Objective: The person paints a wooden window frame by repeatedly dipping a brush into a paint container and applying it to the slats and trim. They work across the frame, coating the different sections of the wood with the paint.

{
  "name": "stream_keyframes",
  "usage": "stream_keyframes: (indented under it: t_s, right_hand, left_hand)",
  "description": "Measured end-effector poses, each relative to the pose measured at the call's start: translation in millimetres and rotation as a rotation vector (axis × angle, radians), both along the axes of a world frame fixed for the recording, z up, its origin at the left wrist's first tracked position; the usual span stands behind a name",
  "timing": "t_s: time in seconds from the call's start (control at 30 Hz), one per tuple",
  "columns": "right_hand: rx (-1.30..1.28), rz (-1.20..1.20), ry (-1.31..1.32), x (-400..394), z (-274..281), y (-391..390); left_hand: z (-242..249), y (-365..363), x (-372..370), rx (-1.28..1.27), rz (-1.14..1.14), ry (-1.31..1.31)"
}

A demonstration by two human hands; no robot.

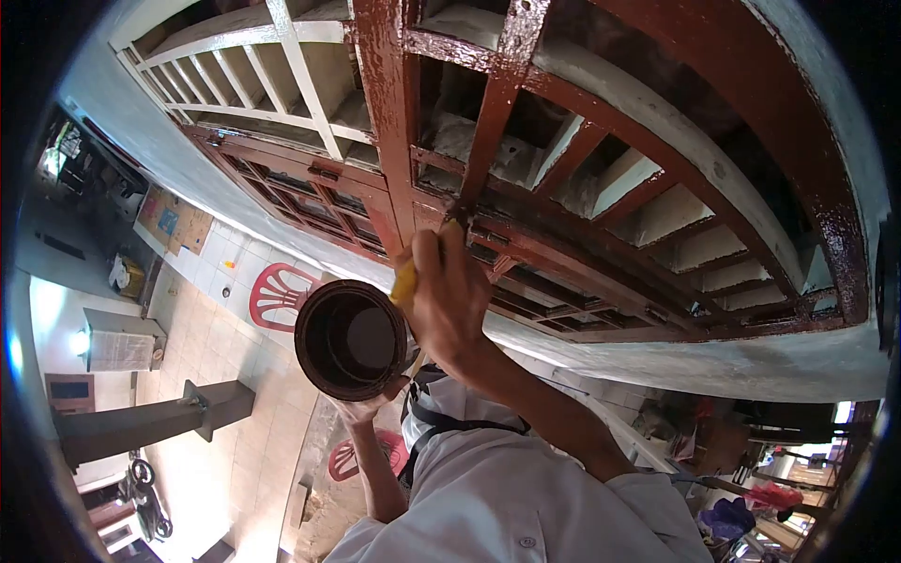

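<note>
My right hand (pixel 449 305) is closed around a paintbrush with a yellow handle (pixel 404 283). The dark brush tip touches the brown wooden window frame (pixel 389 113), close to where an upright bar meets the lower rail. Below and to the left, my left hand (pixel 361 409) grips a round paint can (pixel 314 361) from underneath and the side. Dark brown paint coats the can's inner wall, and a pale round patch shows inside at the bottom. Glossy brown paint covers the bars on the right, while the lattice (pixel 305 80) at upper left is whitish.
Beneath the lattice are brown shutters with small panes (pixel 319 192). A red plastic chair (pixel 274 296) stands on the tiled floor (pixel 221 314), and another red chair (pixel 347 460) is below the can. A grey post (pixel 155 422) and a motorcycle (pixel 143 497) are at left.
</note>
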State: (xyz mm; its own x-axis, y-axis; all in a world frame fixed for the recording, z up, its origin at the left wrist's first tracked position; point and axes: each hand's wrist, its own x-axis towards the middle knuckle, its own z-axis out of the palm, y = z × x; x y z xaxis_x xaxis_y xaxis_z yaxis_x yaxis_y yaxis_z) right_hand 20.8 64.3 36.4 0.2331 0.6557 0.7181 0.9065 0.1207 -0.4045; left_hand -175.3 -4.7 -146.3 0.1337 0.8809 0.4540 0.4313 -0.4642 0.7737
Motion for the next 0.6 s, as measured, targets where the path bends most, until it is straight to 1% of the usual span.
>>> stream_keyframes:
  t_s: [0.07,0.17,0.27,0.3,0.4,0.6]
  right_hand:
    - [-0.076,-0.025,-0.014,0.0,1.3,4.4]
    - [0.024,0.088,0.094,8.3,5.1,-6.2]
    - [0.204,0.148,0.047,9.4,11.6,-13.3]
    - [0.133,0.135,0.017,10.4,8.5,-13.6]
    - [0.037,0.112,-0.03,13.8,2.9,-22.1]
    - [0.051,0.085,0.109,46.2,11.6,-50.4]
  left_hand:
    - [0.9,-1.0,-0.7,0.0,-0.003,-0.002]
    - [1.6,-1.5,-2.5,0.001,0.0,-0.001]
    - [1.6,-0.7,-3.3,-0.004,-0.002,0.001]
    - [2.2,-0.1,-4.1,-0.005,-0.002,0.0]
    - [4.7,1.2,-3.6,-0.001,-0.001,-0.001]
    - [4.3,-1.3,-2.0,-0.002,0.0,-0.01]
